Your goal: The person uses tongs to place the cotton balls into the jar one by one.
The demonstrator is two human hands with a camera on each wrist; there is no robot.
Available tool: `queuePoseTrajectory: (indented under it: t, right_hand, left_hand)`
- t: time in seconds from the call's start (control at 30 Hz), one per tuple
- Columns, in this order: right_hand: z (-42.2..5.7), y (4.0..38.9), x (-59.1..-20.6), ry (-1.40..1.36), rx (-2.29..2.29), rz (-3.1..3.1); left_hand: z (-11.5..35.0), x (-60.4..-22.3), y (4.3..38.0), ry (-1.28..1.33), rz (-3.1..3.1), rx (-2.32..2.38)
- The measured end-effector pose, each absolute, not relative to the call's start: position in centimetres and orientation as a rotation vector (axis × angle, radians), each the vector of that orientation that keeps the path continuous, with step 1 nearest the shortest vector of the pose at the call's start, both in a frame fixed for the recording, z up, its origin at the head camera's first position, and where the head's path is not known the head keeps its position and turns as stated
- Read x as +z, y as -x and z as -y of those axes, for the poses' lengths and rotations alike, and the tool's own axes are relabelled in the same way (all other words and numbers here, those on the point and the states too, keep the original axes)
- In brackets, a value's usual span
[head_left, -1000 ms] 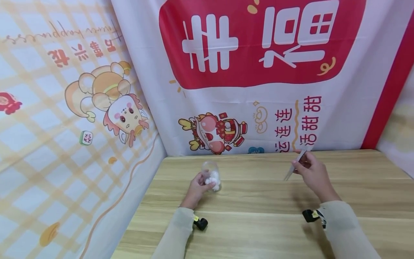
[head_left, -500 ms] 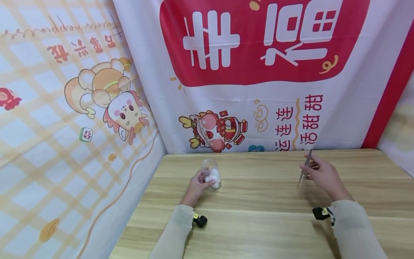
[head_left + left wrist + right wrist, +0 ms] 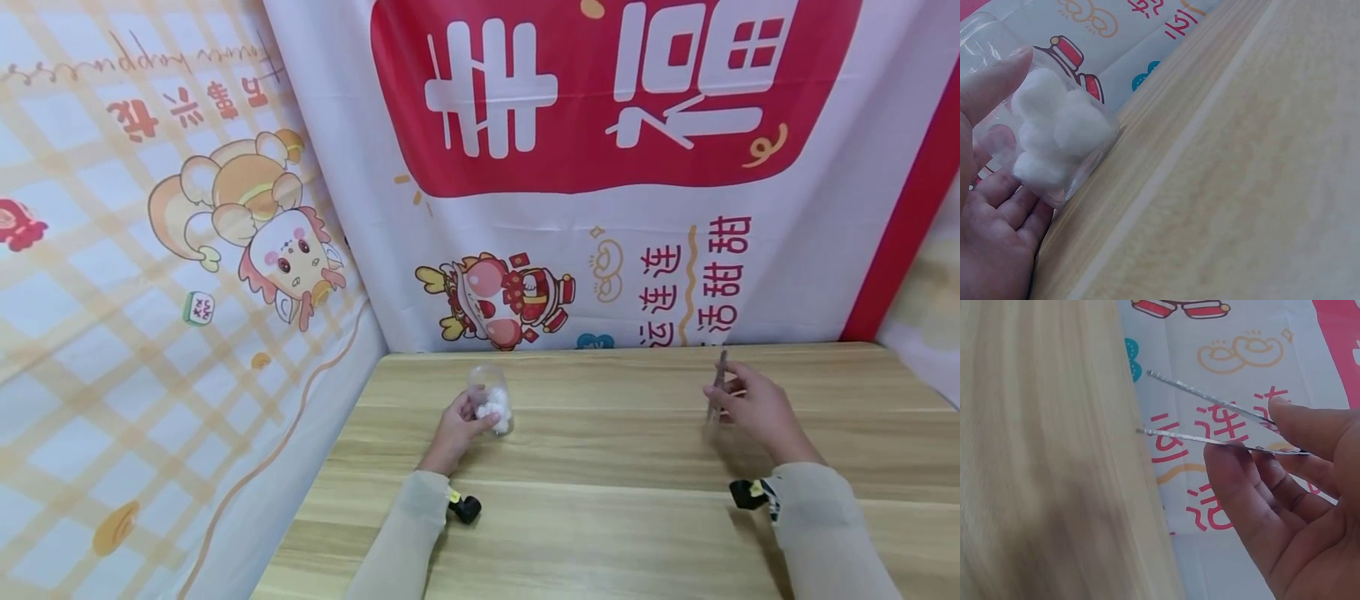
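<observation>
On the left of the table, my left hand grips a clear plastic jar from its left side, thumb across the front. Several white cotton balls lie in the jar's lower part, seen through its wall in the left wrist view. The jar stands on the wood. Over at the right, my right hand pinches metal tweezers between thumb and fingers. Their two tips are spread apart, with nothing between them in the right wrist view. The tweezers are well away from the jar.
Both hands are over a wooden table. A printed white and red cloth hangs along its back edge. To the left rises a checked cloth. A small black camera sits on each wrist.
My right hand has moved right with the tweezers, which have turned from slanted to nearly upright in the head view. The left hand and the jar stay about where they were.
</observation>
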State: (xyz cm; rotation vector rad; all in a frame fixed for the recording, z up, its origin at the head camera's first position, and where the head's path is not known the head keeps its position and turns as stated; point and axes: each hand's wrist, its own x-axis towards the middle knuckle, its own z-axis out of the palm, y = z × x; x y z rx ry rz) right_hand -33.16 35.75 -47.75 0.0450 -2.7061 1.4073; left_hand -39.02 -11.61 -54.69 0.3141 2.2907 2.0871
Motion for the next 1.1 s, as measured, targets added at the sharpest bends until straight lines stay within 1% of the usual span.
queuePoseTrajectory:
  t: [0.33,0.77,1.1]
  right_hand:
    - [-36.6,33.4,-48.2,0.034,1.312,2.847]
    - [-37.2,33.6,-49.6,0.059,1.268,2.954]
    - [-37.5,33.6,-50.1,0.074,1.117,3.076]
  left_hand:
    - [11.5,-54.5,39.2,-0.298,-2.298,2.086]
    - [11.6,-54.7,38.9,-0.272,-2.318,2.076]
    - [11.6,-54.7,38.9,-0.295,-2.322,2.067]
